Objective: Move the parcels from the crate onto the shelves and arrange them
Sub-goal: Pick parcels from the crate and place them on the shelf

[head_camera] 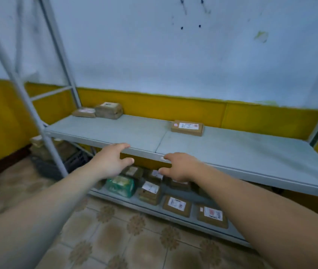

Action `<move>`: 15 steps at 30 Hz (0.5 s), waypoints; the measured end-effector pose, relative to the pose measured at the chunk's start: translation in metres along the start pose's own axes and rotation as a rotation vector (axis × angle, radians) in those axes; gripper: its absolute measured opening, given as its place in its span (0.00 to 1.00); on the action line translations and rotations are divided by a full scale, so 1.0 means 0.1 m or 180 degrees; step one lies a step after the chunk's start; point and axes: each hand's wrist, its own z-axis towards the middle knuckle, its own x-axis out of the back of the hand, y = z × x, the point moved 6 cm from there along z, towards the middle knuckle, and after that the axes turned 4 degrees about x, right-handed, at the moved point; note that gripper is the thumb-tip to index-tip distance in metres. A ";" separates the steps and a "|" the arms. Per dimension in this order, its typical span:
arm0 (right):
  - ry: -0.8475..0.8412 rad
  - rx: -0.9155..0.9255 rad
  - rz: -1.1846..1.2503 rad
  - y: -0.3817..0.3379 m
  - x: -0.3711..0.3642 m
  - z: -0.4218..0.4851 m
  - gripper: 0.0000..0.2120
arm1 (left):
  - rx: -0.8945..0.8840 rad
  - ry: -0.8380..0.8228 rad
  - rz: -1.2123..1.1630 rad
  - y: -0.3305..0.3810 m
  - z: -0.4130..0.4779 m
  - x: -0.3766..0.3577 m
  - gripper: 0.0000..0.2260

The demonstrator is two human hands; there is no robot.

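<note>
Two bare arms reach out over the tiled floor [134,239]. The left hand [113,162] is open with its fingers spread, and it holds nothing. The right hand [179,167] is open too, with loose fingers, and it holds nothing. The hands are near each other, right at the front edge of the upper shelf [232,152]. I cannot tell if the fingertips touch that edge.

Under the hands is the lower shelf [173,220]. A green parcel [120,186] lies on it just below the left hand. A brown labelled parcel [150,191] sits below the gap between the hands. Two flat labelled parcels [176,205] lie below and to the right of the right hand, side by side. More small parcels hide behind the hands.

Left of the left hand, past the grey rack post [54,150], a dark crate [74,162] stands on the floor. Blurry brown boxes [39,146] are by it, and I cannot tell if they are inside.

Past the right hand, one long parcel [187,128] lies on the upper shelf. Far past the left hand, two corner parcels [109,110] sit close together at the back. Behind them is the yellow and white wall [173,74].
</note>
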 end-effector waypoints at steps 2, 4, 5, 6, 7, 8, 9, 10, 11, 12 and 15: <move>-0.0010 0.0207 -0.0101 -0.51 0.05 0.20 0.32 | 0.0173 0.0106 -0.0020 -0.42 -0.11 0.34 0.28; -0.0039 0.0396 -0.0207 -0.95 0.09 0.38 0.31 | 0.0345 0.0229 -0.0051 -0.77 -0.21 0.61 0.27; -0.0047 0.0497 -0.0263 -1.15 0.10 0.46 0.31 | 0.0436 0.0290 -0.0067 -0.93 -0.23 0.72 0.27; -0.0055 0.0595 -0.0316 -1.33 0.12 0.55 0.31 | 0.0534 0.0341 -0.0095 -1.08 -0.26 0.81 0.26; -0.0067 0.0677 -0.0353 -1.49 0.12 0.65 0.32 | 0.0607 0.0399 -0.0118 -1.22 -0.27 0.91 0.26; -0.0084 0.0746 -0.0378 -1.64 0.13 0.75 0.32 | 0.0663 0.0455 -0.0142 -1.35 -0.28 0.99 0.26; -0.0113 0.0801 -0.0391 -1.77 0.13 0.86 0.32 | 0.0702 0.0517 -0.0160 -1.47 -0.27 1.06 0.26; -0.0143 0.0853 -0.0391 -1.90 0.13 0.97 0.32 | 0.0749 0.0561 -0.0191 -1.60 -0.25 1.13 0.26; -0.0180 0.0899 -0.0380 -2.02 0.13 1.08 0.32 | 0.0801 0.0598 -0.0212 -1.73 -0.21 1.20 0.26; -0.0212 0.0949 -0.0372 -2.13 0.12 1.20 0.31 | 0.0860 0.0618 -0.0227 -1.87 -0.17 1.25 0.26; -0.0234 0.1122 -0.0409 -2.42 0.10 1.65 0.28 | 0.1030 0.0634 -0.0237 -2.30 0.04 1.42 0.27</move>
